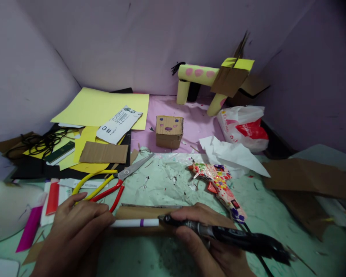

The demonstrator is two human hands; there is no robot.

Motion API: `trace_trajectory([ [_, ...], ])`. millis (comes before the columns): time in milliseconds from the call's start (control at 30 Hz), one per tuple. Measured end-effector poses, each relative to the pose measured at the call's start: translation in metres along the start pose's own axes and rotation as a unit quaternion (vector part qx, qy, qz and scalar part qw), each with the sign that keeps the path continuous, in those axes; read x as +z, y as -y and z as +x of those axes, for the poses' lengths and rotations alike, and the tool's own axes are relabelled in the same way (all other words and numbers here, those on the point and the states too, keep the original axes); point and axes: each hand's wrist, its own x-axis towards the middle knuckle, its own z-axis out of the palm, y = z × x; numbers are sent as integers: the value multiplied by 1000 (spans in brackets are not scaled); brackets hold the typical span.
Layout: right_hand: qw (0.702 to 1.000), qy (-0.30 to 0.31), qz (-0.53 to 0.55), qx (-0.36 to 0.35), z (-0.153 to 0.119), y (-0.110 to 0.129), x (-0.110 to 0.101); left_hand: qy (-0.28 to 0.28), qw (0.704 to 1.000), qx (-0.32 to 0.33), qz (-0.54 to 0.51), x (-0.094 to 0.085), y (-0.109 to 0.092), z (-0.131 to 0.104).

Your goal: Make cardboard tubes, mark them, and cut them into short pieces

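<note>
My left hand [77, 223] is closed on a slim white stick with a purple band [129, 222], perhaps a felt-tip pen, which lies level across a strip of brown cardboard [148, 212]. Between the fingers of my right hand [210, 234] is a black pen [233, 235]. Its tip points left, at or very near the right end of the white stick. Scissors [123, 175] with red and yellow handles lie just beyond my left hand. A flower-patterned glue gun [219, 181] rests beyond my right hand.
At the back stand a small cardboard box with a drawn face [169, 132] and a yellow animal figure with pink spots [200, 74]. Papers and cardboard [103, 152] pile up at left. A plastic bag [242, 127], crumpled white paper [230, 154] and cardboard pieces [305, 177] occupy the right.
</note>
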Motion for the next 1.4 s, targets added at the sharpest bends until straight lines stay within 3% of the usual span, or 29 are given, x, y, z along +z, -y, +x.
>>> trace_trajectory([
  [400,1000,16,0,-10,0,-2,0,0,1000,5,1,0,0,0],
  [633,994,102,-30,-36,6,-1,-13,11,1000,2,7,-1,-1,2],
  [867,999,35,-29,-10,0,-1,-5,13,1000,4,3,-1,0,2],
  [1033,992,97,-65,-46,4,-3,-13,31,999,-9,-3,-2,0,2],
  [1400,992,73,-77,-66,6,0,-14,42,999,-16,-5,-3,0,2],
])
